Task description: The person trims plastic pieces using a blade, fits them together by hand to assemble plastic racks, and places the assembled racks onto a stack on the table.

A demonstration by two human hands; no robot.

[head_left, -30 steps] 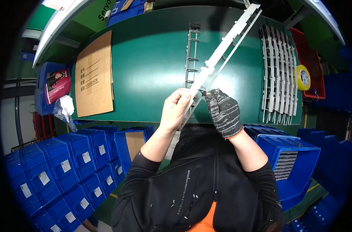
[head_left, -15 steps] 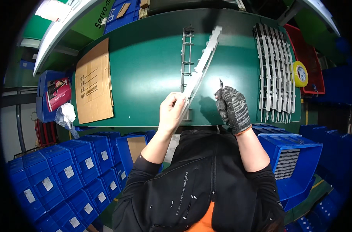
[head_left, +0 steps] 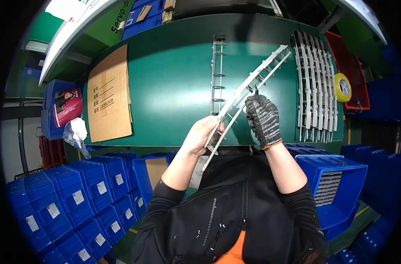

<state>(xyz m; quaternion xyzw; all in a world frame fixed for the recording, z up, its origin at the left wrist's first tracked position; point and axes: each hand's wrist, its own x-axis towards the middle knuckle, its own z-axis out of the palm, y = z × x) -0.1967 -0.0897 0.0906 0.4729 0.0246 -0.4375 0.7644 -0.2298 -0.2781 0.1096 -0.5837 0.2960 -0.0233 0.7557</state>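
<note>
My bare left hand [head_left: 202, 137] grips the lower end of a long grey ladder-shaped plastic frame [head_left: 240, 93], which slants up to the right with its crosspieces showing. My right hand [head_left: 263, 119], in a dark grey knitted glove with an orange cuff, is closed around a small dark pointed tool [head_left: 256, 91]. Only the tool's tip shows, close to the middle of the frame; whether it touches is unclear. A second ladder-shaped frame [head_left: 217, 72] lies lengthwise on the green table [head_left: 169, 83], just left of the held one.
At the right of the table, several similar frames [head_left: 315, 88] lie side by side, with a yellow tape roll [head_left: 342, 87] and a red bin [head_left: 356, 94] beyond. Flat cardboard [head_left: 110, 94] covers the left side. Blue crates [head_left: 77, 196] stand below left, another [head_left: 341, 178] below right.
The held frame has turned, so its crosspieces now show and its far end has swung right and nearer. My gloved right hand with the tool now meets the frame's middle in the picture.
</note>
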